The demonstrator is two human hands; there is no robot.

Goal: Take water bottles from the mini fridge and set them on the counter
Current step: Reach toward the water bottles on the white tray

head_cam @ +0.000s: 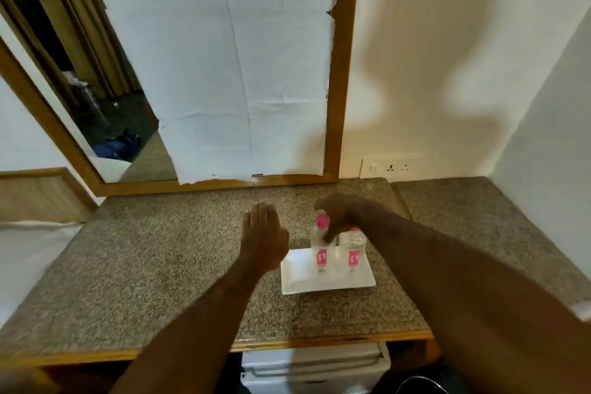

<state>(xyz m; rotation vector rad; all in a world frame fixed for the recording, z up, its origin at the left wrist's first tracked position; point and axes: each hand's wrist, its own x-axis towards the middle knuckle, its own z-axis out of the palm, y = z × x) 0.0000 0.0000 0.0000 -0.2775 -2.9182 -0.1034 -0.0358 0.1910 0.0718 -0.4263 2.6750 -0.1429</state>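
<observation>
Two clear water bottles with pink caps and pink labels stand upright on a white tray (299,281) on the speckled granite counter (144,265). My right hand (343,214) curls over the neck of the left bottle (321,249), fingers against it just below the cap. The right bottle (353,248) stands free beside it. My left hand (263,233) hovers flat with fingers together, just left of the tray, holding nothing. The white mini fridge (315,368) sits under the counter's front edge, partly hidden by my arms.
A wood-framed mirror (332,89), mostly covered with white paper, stands against the wall behind the counter. A wall socket (395,167) is at the back right. A white wall closes the right side. A bed edge (28,253) lies to the left.
</observation>
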